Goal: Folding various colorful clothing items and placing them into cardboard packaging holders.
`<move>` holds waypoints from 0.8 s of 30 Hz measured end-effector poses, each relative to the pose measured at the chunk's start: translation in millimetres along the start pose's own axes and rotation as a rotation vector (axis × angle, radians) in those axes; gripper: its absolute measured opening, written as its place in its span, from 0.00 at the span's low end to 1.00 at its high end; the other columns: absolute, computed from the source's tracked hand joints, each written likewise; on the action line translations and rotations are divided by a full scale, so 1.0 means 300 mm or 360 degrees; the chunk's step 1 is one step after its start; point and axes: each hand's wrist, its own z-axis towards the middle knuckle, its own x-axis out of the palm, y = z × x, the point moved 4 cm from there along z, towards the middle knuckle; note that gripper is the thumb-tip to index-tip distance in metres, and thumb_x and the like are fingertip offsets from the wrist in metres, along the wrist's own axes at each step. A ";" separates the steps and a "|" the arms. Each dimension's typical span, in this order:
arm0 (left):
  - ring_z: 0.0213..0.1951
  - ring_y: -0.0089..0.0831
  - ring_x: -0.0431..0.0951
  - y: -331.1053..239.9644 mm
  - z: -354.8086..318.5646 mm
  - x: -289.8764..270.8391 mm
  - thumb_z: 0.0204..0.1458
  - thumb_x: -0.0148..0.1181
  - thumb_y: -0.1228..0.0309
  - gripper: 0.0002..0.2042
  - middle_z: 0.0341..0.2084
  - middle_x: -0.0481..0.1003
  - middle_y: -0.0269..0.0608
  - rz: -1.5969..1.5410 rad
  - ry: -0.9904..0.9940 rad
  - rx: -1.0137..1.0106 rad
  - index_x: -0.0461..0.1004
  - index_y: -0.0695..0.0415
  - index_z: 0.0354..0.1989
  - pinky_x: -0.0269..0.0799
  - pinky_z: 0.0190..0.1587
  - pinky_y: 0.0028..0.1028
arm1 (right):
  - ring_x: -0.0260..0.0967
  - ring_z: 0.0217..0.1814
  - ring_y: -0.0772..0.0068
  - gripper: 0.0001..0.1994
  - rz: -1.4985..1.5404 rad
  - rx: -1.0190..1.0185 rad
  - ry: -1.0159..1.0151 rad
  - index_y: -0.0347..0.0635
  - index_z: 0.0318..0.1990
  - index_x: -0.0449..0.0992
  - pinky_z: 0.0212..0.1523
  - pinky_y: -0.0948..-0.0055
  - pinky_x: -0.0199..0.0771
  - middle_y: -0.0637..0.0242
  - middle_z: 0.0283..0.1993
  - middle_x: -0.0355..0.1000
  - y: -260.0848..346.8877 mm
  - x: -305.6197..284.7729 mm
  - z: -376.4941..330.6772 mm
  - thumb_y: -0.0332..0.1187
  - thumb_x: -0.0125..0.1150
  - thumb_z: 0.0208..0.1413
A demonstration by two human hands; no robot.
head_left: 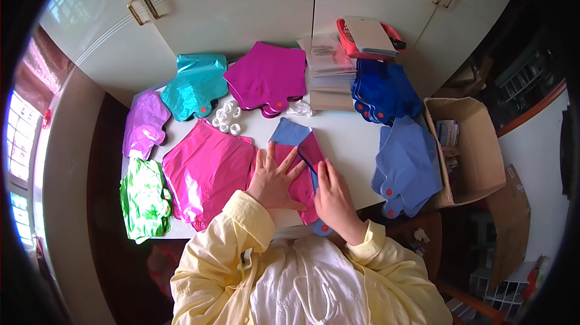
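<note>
Magenta foil balloon point(300, 187), flat and glossy, overlaps a blue one point(289, 133).

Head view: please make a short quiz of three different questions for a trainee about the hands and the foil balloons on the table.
1. True or false: both hands lie flat on the balloons in front of the person.
2. Which colour is the balloon stack at the table's front left corner? A) green B) dark blue C) teal
3. What stands to the right of the table?

Key
1. True: left hand and right hand press on a pink balloon and a light blue balloon.
2. A: the green stack.
3. An open cardboard box.
</note>
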 end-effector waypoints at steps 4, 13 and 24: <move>0.65 0.69 0.39 0.004 0.002 0.017 0.29 0.56 0.29 0.53 0.66 0.51 0.42 0.0023 0.0138 -0.0045 0.56 0.46 0.66 0.42 0.61 0.65 | 0.49 0.67 0.39 0.29 -0.0134 -0.0089 0.0074 0.23 0.62 0.52 0.66 0.53 0.53 0.37 0.66 0.49 0.034 0.045 -0.009 0.25 0.48 0.51; 0.66 0.70 0.38 0.010 -0.006 0.029 0.32 0.58 0.32 0.49 0.61 0.59 0.47 -0.0167 -0.0126 0.0004 0.62 0.54 0.61 0.40 0.61 0.66 | 0.50 0.69 0.45 0.26 -0.0211 -0.0226 0.0131 0.24 0.60 0.57 0.69 0.55 0.48 0.39 0.63 0.55 0.036 0.095 -0.033 0.25 0.45 0.53; 0.32 0.40 0.78 0.099 0.073 -0.021 0.43 0.61 0.68 0.12 0.27 0.76 0.48 -0.1494 -0.0401 -0.0613 0.75 0.65 0.31 0.73 0.37 0.32 | 0.56 0.65 0.47 0.24 -0.0205 -0.0243 0.0059 0.24 0.55 0.62 0.68 0.56 0.50 0.42 0.60 0.61 0.048 0.086 -0.024 0.24 0.46 0.49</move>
